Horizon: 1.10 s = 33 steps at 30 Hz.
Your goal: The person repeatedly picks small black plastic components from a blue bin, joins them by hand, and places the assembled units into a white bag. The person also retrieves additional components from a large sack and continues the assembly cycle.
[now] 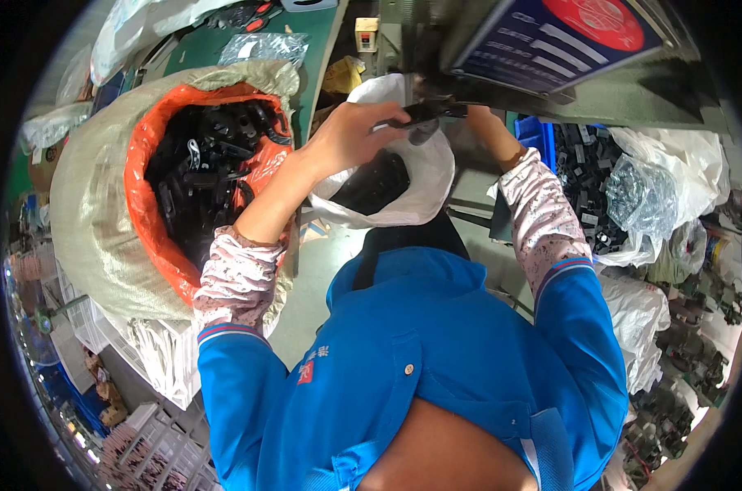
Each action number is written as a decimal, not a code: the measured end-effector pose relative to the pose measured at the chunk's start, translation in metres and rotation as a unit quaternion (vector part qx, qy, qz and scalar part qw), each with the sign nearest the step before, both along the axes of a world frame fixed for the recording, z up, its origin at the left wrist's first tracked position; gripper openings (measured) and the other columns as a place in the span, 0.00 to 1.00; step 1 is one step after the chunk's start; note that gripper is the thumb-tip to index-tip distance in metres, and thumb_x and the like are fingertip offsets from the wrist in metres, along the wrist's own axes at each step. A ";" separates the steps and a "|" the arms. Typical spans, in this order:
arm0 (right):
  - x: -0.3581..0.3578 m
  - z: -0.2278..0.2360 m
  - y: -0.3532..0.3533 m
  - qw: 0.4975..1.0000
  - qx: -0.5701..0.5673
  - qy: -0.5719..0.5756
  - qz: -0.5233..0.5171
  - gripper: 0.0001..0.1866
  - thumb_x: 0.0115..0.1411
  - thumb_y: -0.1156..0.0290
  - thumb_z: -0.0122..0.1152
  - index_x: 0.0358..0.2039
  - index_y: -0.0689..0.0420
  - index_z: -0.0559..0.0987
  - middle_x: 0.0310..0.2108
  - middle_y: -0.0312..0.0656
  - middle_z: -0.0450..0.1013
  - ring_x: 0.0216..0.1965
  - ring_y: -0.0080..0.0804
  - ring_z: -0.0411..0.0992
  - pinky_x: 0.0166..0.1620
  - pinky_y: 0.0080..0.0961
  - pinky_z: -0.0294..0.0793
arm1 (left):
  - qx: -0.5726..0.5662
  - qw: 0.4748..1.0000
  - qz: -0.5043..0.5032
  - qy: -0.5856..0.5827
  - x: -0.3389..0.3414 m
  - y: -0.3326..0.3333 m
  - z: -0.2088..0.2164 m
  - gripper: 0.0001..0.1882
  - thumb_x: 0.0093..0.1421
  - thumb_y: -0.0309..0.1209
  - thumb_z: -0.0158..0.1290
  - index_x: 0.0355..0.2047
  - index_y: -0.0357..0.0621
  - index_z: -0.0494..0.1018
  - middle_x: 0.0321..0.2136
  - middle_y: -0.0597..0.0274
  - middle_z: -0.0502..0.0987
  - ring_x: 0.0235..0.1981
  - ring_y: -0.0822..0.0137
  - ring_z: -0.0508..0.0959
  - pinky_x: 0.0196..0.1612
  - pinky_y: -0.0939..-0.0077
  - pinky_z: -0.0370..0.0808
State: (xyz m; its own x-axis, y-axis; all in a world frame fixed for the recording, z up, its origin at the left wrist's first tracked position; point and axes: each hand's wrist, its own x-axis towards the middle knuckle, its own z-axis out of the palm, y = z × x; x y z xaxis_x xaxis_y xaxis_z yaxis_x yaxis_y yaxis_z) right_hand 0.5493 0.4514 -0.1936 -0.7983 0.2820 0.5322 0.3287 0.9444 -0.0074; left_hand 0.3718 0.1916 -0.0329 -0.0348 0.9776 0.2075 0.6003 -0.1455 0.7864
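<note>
Black and slim, a part [432, 110] hung above the mouth of a white bag [438, 176], its long axis running left to right, nearly level, with the left end tipped slightly toward the worker's body. Which end was its front could not be told. A person's left hand [350, 137], fingers bent and almost closed, had hold of the left end; the palm hid some of the grip. Near the other end stood the right hand [485, 127], its fingers largely lost against the dark machine [669, 102], so how far open it was, or whether it gripped anything, could not be told. There the part's outline blurred into the dark metal behind. Shadow obscured the black pieces [375, 186] inside the bag. At left, a sack [88, 192] with orange lining [135, 176] held a tangled black heap [211, 159], its lower layers buried. At right, the machine covered part of a blue bin [536, 141].
</note>
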 end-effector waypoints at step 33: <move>0.024 0.146 -0.108 0.531 -0.817 0.218 0.057 0.05 0.58 0.76 0.66 0.36 0.59 0.80 0.28 0.34 0.76 0.26 0.23 0.71 0.31 0.22 0.70 | 0.128 0.737 0.518 -0.415 -0.102 -0.193 -0.079 0.15 0.61 0.24 0.51 0.49 0.41 0.74 0.37 0.62 0.77 0.34 0.69 0.77 0.41 0.69 0.80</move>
